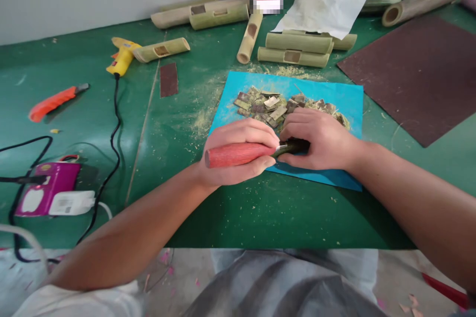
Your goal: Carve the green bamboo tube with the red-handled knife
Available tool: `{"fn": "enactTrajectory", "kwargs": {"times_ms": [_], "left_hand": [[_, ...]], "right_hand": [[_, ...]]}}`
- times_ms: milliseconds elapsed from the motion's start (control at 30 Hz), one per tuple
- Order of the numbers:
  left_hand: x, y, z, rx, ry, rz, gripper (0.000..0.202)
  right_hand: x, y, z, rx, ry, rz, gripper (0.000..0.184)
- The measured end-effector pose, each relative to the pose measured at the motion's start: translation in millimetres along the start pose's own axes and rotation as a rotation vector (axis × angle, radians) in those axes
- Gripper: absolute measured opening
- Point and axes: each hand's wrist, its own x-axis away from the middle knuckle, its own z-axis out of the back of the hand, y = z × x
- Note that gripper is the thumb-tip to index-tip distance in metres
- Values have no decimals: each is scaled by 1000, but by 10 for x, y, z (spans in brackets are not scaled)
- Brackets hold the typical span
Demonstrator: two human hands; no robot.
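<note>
My left hand (238, 151) is closed round the red wooden handle (238, 155) of a carving tool; its metal end points right, and the tip's shape cannot be made out. Facing it, my right hand (320, 138) is closed on a dark green bamboo piece (290, 147), mostly hidden under the palm and fingers. The tool's metal end meets this piece between the two hands. Both hands are over the near part of a blue sheet (349, 104). Just beyond the fingers lies a heap of small bamboo chips (271, 104) and shavings.
Bamboo tubes with cut openings (293, 57) lie at the back, near a white paper (323, 7). On the left are a yellow corded tool (124, 57), an orange-handled knife (55, 101) and a purple power strip (55, 183) with cables. A brown board (416, 74) lies right.
</note>
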Motion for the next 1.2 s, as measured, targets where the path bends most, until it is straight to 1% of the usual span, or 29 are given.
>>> {"fn": "enactTrajectory", "kwargs": {"times_ms": [100, 200, 367, 500, 600, 667, 833, 1033, 1100, 1200], "left_hand": [[-31, 19, -12, -14, -49, 30, 14], [-65, 38, -39, -18, -72, 50, 12], [-75, 51, -76, -71, -14, 111, 5], [-59, 52, -80, -92, -12, 146, 4], [-36, 59, -78, -122, 41, 191, 6], [-14, 60, -77, -117, 71, 196, 7], [49, 32, -76, -96, 165, 133, 10], [98, -10, -89, -41, 270, 30, 13], [123, -40, -102, -32, 289, 24, 12], [157, -106, -123, 20, 323, 51, 12]], "right_hand": [[-11, -7, -28, 4, 38, 21, 18], [-28, -17, -46, 27, 72, 49, 20], [-45, -7, -50, 29, 71, 47, 18], [-38, 8, -46, 22, 74, 46, 18], [-28, 7, -45, 36, 74, 46, 19], [-25, 5, -46, 44, 73, 48, 21], [-27, 8, -49, 47, 58, 33, 24], [-34, 0, -43, 61, 69, 72, 27], [-38, -3, -45, 63, 73, 80, 27], [-40, -3, -49, 72, 82, 93, 26]]}}
